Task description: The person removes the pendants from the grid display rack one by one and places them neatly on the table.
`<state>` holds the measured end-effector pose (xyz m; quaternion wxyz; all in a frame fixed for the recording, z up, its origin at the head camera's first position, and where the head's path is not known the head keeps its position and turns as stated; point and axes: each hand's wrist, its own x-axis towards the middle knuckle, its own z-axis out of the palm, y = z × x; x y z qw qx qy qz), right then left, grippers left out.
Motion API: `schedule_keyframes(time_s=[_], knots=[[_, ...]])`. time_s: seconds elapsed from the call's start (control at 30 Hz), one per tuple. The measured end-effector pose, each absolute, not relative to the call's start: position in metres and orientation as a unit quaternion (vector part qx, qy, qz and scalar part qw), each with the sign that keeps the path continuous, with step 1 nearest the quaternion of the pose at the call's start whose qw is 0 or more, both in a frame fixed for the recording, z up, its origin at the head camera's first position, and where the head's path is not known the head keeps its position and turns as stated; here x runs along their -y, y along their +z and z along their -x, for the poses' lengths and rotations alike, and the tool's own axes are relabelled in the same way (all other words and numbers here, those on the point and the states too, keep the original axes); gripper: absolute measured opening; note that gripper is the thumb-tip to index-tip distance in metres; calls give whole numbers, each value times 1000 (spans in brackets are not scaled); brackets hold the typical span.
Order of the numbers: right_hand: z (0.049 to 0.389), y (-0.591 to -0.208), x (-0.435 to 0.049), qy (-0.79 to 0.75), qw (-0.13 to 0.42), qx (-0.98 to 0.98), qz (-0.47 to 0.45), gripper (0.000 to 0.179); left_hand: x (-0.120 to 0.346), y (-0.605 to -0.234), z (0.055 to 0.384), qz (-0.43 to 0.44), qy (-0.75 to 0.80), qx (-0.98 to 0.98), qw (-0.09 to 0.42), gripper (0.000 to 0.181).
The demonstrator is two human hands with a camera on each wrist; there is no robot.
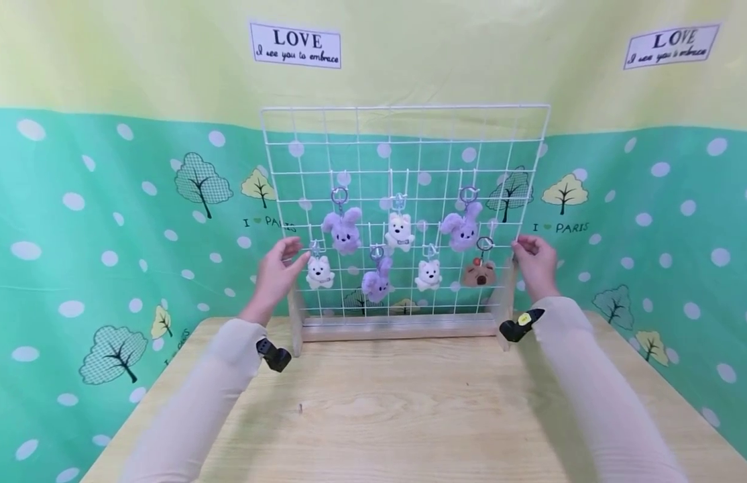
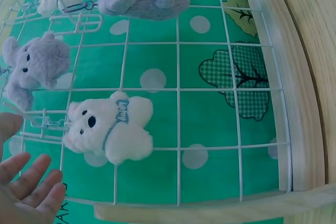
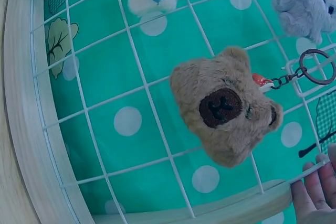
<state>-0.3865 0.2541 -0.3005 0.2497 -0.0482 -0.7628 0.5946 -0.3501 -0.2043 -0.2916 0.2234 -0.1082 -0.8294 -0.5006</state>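
A white wire grid panel stands upright in a wooden base. Plush keychains hang from its hooks: purple rabbits, white bears and one brown bear head. At the panel's left edge is my left hand, fingers fairly straight and thumb apart, near a white bear. My right hand holds the right edge, its fingers behind the edge wire, beside the brown bear head.
The wooden table extends in front of the stand, with a tiny dark bit on it. A green and yellow curtain surrounds the table at the back and sides. Cameras are strapped to both wrists.
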Motion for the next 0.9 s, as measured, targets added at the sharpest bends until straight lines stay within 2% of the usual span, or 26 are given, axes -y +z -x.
schedule_keyframes(time_s=[0.37,0.57,0.9], knots=[[388,-300,-251,601,233,761,78,39,199,-295,351,109,-512,818,236,44],[390,-298,-249,601,243,753,110,37,195,-296,357,104,-521,815,232,43],[392,-302,-252,619,235,743,99,41,190,-298,359,97,-514,816,245,35]])
